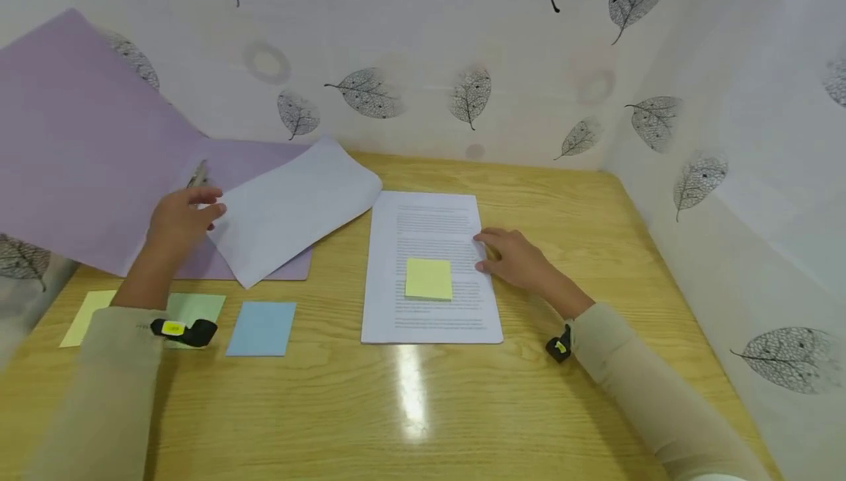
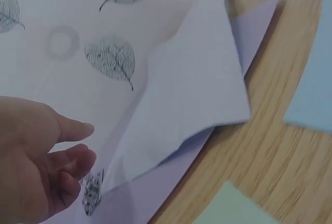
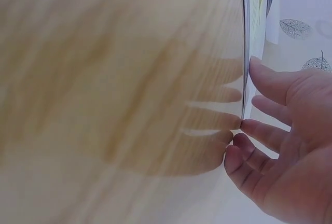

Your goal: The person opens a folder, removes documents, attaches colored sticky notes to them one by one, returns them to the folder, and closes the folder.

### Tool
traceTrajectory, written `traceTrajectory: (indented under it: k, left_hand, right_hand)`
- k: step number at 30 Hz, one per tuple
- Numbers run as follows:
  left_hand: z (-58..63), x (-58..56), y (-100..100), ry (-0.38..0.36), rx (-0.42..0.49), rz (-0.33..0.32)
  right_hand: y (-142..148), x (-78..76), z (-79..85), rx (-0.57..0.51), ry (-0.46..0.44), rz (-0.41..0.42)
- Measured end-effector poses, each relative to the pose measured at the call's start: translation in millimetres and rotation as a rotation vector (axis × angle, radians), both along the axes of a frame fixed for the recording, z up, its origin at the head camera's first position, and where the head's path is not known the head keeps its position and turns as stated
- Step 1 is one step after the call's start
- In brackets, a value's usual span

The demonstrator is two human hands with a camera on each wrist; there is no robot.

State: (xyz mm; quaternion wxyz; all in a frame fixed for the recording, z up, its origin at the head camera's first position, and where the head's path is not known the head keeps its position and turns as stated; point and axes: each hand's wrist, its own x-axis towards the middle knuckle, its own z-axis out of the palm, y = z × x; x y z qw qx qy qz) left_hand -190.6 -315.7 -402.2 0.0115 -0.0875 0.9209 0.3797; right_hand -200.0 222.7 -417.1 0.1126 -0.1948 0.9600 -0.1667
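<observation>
My left hand [image 1: 178,228] hovers over an open purple folder [image 1: 86,143], its fingers loosely bent and holding nothing. Beside those fingers is the folder's metal clip [image 2: 92,193]. A blank white sheet [image 1: 297,205] lies slanted across the folder's right half, its edges lifted and curved; in the left wrist view it is apart from the fingertips. My right hand [image 1: 518,257] touches the right edge of a stack of printed papers [image 1: 432,224] with its fingertips. On top of that stack sits a yellow sticky-note pad [image 1: 428,279].
Along the front left of the wooden table [image 1: 317,407] lie a blue sticky note [image 1: 261,328], a green one [image 1: 198,308] partly behind the left wrist, and a yellow one [image 1: 86,317]. A leaf-patterned covering [image 1: 423,40] rises at the back and right.
</observation>
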Motion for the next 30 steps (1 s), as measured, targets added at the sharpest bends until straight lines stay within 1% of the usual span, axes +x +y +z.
traceTrajectory:
  k: [3,5,7,9,12,16,19,20,26,30]
  left_hand:
    - [-9.0,-5.7,-21,-0.021,-0.015,0.037]
    - [-14.2,-9.0,-29,-0.031,-0.027,0.048]
    - [-17.8,-12.5,-33,-0.037,-0.039,0.039]
    - [-19.0,-15.7,-33,-0.049,-0.052,0.025]
    - [-17.4,-19.2,-32,-0.068,-0.094,-0.001]
    - [-15.3,-22.2,-32,-0.086,-0.185,-0.044]
    - [-16.7,-24.2,-32,-0.087,-0.224,-0.075]
    - [-17.6,-25.0,-31,-0.083,-0.231,-0.079]
    - [-22.8,-30.3,-26,-0.072,-0.218,-0.056]
    - [-23.5,-31.5,-22,-0.057,-0.202,-0.052]
  right_hand:
    - [0,-0.5,0.3,-0.01,0.005,0.027]
    - [0,-0.9,1.1,-0.021,0.008,0.048]
    - [1,-0.8,1.6,-0.026,0.003,0.057]
    - [2,-0.6,2.0,-0.029,-0.006,0.062]
    - [3,-0.5,1.4,-0.024,-0.019,0.056]
    - [2,-1.3,-0.3,-0.025,-0.02,0.07]
    - [2,-1.1,-1.8,-0.021,-0.017,0.076]
    - [2,-1.0,-2.0,-0.017,-0.015,0.078]
    - [4,-0.2,-1.1,-0.01,-0.007,0.085]
    - [5,-0.8,-2.1,-0.019,0.004,0.097]
